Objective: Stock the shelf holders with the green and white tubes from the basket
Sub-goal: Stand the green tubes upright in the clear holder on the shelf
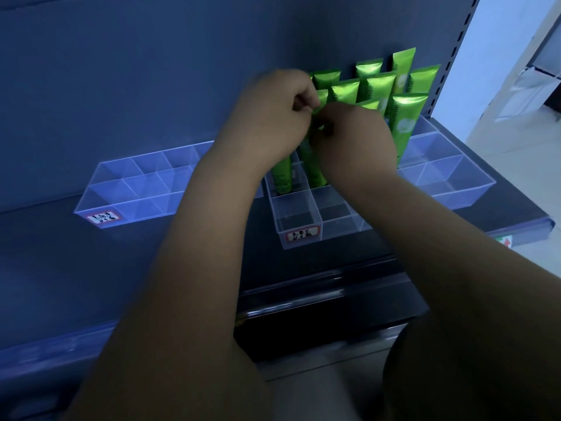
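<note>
Green tube (315, 170) stands in clear centre holder (300, 226), frame centre; upper part hidden by hands. Left hand (273, 117): fingers curled, pinching tube top. Right hand (355, 138): fingers curled tight on same tube. Second tube (280, 177) just beside, behind left wrist. Stocked tubes (379, 86) upright behind, upper centre. Left holder (136, 183), right holder (440, 174) flank. Right forearm (425, 238) covers centre holder's right side.
</note>
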Motion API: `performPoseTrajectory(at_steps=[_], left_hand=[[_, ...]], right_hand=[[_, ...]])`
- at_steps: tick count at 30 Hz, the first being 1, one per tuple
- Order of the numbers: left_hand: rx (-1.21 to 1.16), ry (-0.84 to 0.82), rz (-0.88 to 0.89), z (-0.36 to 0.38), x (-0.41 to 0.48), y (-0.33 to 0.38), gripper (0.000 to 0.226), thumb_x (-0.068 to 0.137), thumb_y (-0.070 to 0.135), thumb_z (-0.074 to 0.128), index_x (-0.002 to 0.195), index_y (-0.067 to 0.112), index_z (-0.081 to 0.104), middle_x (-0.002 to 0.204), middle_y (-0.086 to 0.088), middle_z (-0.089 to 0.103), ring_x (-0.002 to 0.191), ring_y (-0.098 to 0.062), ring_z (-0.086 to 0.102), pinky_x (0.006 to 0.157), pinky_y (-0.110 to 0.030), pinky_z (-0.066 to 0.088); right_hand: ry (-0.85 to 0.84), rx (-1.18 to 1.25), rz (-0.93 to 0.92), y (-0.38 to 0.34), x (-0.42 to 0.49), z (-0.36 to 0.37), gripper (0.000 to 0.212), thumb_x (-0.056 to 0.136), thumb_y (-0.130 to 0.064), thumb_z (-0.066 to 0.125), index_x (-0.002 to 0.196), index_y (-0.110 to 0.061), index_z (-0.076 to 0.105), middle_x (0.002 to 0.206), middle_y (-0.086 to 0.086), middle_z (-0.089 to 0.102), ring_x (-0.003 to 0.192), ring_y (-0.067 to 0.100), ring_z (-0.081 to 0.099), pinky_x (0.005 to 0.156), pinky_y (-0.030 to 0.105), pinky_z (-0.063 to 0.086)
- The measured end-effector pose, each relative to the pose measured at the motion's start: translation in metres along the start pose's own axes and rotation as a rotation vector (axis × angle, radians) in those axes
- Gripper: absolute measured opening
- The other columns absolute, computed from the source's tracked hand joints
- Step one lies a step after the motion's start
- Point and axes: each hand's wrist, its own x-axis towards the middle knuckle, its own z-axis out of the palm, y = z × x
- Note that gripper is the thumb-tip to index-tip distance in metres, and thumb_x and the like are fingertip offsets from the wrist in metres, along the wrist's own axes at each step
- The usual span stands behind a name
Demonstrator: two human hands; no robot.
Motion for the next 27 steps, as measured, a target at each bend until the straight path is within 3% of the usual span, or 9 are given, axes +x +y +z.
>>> performPoseTrajectory(at_steps=[4, 6, 8, 13, 17, 27], left_hand=[[-0.019, 0.003, 0.007, 0.001, 0.0, -0.001, 0.019, 0.088, 0.008, 0.063, 0.097, 0.022, 0.073, 0.089, 0.014, 0.067, 0.088, -0.004, 0.065, 0.084, -0.031, 0.057], [0.004, -0.007, -0.003, 0.002, -0.001, -0.005, 0.02, 0.087, 0.007, 0.064, 0.099, 0.02, 0.073, 0.093, 0.008, 0.07, 0.088, -0.006, 0.066, 0.085, -0.032, 0.057], [0.021, -0.022, -0.01, 0.003, -0.002, -0.006, 0.02, 0.087, 0.006, 0.065, 0.098, 0.019, 0.074, 0.093, 0.004, 0.071, 0.087, -0.009, 0.068, 0.084, -0.035, 0.058], [0.106, -0.006, 0.009, 0.006, -0.006, -0.002, 0.016, 0.089, 0.007, 0.064, 0.094, 0.015, 0.076, 0.092, 0.0, 0.073, 0.087, -0.015, 0.068, 0.081, -0.037, 0.057], [0.116, 0.016, 0.012, 0.008, -0.006, -0.001, 0.016, 0.089, 0.007, 0.062, 0.093, 0.015, 0.076, 0.091, 0.0, 0.072, 0.085, -0.016, 0.067, 0.079, -0.039, 0.057], [0.11, 0.014, -0.002, 0.016, -0.002, 0.0, 0.021, 0.084, 0.009, 0.061, 0.098, 0.019, 0.074, 0.09, -0.001, 0.072, 0.085, -0.02, 0.068, 0.076, -0.041, 0.058]], right_hand=[[-0.022, -0.022, 0.01, 0.008, 0.003, -0.005, 0.005, 0.086, -0.02, 0.053, 0.081, -0.021, 0.054, 0.077, 0.004, 0.053, 0.071, 0.028, 0.049, 0.051, 0.027, 0.025], [-0.029, -0.009, 0.009, 0.011, 0.004, -0.007, 0.005, 0.083, -0.019, 0.053, 0.079, -0.022, 0.052, 0.077, 0.002, 0.051, 0.071, 0.027, 0.048, 0.05, 0.024, 0.022], [-0.031, -0.005, 0.002, 0.013, 0.004, -0.007, 0.006, 0.082, -0.018, 0.053, 0.083, -0.019, 0.059, 0.079, 0.003, 0.056, 0.074, 0.027, 0.051, 0.053, 0.026, 0.027], [0.03, 0.052, 0.005, 0.01, -0.001, -0.013, 0.026, 0.086, -0.018, 0.056, 0.107, -0.017, 0.072, 0.096, 0.007, 0.073, 0.087, 0.031, 0.065, 0.07, 0.036, 0.054], [0.042, 0.094, 0.0, 0.009, -0.001, -0.017, 0.034, 0.088, -0.019, 0.057, 0.119, -0.021, 0.07, 0.102, 0.007, 0.075, 0.092, 0.032, 0.068, 0.075, 0.04, 0.056], [0.048, 0.052, 0.03, 0.009, 0.002, -0.02, 0.038, 0.085, -0.027, 0.053, 0.119, -0.027, 0.07, 0.104, 0.005, 0.074, 0.095, 0.03, 0.068, 0.077, 0.039, 0.057]])
